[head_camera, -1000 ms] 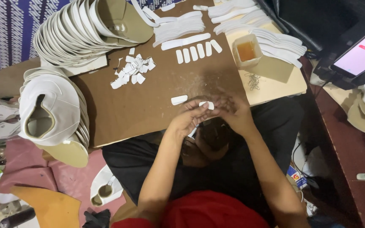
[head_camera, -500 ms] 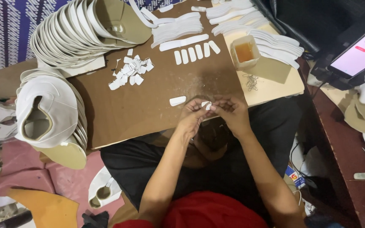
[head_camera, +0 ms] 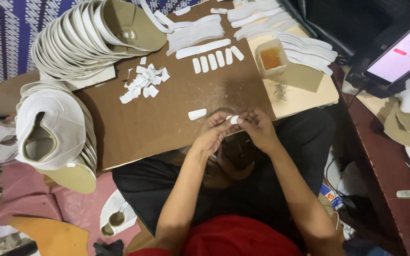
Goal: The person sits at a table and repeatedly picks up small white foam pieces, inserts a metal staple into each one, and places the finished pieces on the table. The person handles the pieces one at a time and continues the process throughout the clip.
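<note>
Both hands have barely shifted: left hand (head_camera: 213, 134) and right hand (head_camera: 257, 129) pinch one small white strip (head_camera: 234, 119) between fingertips, at the cardboard sheet's (head_camera: 167, 118) near edge, beside a loose white piece (head_camera: 197, 114).

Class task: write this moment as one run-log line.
left hand + right hand: pinching small white strip | over brown board | another strip beside

Small white strip (head_camera: 234, 119) pinched above brown board's edge
</note>
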